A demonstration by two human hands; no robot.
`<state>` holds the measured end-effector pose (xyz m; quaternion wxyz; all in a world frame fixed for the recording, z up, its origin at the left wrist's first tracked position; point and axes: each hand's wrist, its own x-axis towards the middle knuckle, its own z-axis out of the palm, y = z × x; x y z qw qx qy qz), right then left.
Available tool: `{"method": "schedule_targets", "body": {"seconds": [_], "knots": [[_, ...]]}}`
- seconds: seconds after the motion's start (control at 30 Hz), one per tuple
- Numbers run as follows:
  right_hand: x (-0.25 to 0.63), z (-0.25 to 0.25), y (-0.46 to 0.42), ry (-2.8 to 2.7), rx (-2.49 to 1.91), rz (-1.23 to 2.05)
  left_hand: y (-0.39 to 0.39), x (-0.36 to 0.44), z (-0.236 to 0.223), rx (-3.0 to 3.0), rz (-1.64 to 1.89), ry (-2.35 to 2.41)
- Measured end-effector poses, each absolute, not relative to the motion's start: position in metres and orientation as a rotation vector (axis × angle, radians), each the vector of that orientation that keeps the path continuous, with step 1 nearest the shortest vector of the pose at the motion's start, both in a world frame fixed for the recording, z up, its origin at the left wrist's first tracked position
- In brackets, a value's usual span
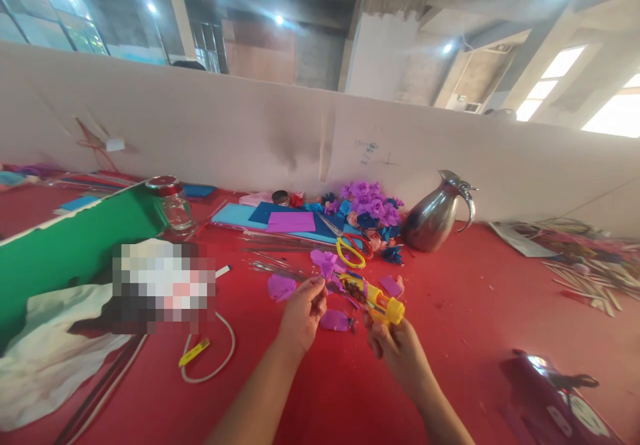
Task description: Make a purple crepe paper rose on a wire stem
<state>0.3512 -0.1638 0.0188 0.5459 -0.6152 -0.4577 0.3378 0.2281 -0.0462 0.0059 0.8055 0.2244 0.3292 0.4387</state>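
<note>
Pinched in the fingers of my left hand is the stem of a purple paper flower, its petals upright above the fingertips. My right hand is wrapped round a yellow glue gun, whose dark, stained front end points left toward the flower. The nozzle's exact contact with the flower is hard to make out. Loose purple paper petals lie around both hands, with another petal between them. Just beyond sit scissors with yellow and red handles, beside thin wires.
Finished purple flowers are heaped by the wall, near a metal jug. Paper sheets lie behind the wires. A glass jar stands left by a green divider. A white cable loops at left; a dark red device lies right.
</note>
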Motion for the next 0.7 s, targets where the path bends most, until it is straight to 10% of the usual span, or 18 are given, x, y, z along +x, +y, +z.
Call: {"method": "schedule_targets", "body": {"seconds": [0.7], "knots": [[0.356,-0.002,-0.155,-1.156,-1.537,0.788,-0.049,0.228,0.010,0.547,0.914,0.697]]}}
